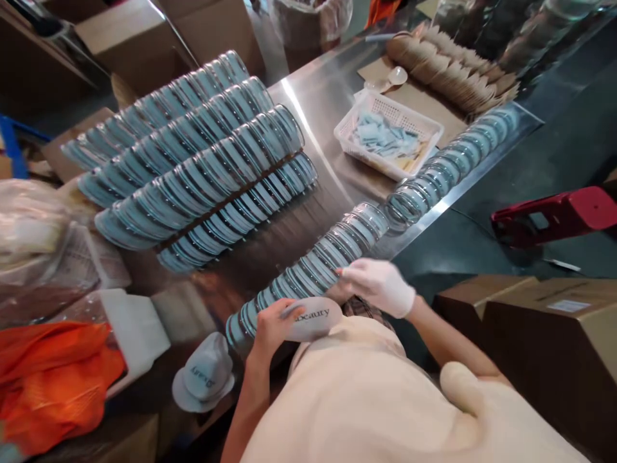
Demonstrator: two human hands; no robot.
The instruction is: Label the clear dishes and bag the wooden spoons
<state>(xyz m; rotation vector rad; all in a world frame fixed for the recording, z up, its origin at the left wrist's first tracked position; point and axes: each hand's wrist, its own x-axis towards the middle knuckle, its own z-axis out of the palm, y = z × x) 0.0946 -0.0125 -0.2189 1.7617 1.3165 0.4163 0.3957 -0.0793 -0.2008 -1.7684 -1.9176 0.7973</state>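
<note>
Running up-right along the counter [308, 128], the jar row [337, 247] meets the gloved right hand [378, 286], fingers loosely curled; left hand [272, 325] grips a label [313, 318].

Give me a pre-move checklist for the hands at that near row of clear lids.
1. Left hand grips the oval label: ok.
2. Right hand, gloved, rests on the near row of lids: ok.
3. Near row sits fully on the steel table: not ok, it runs along the edge.
4. Label print faces up: ok.
5. Stacked rows stable: cannot tell.
</note>
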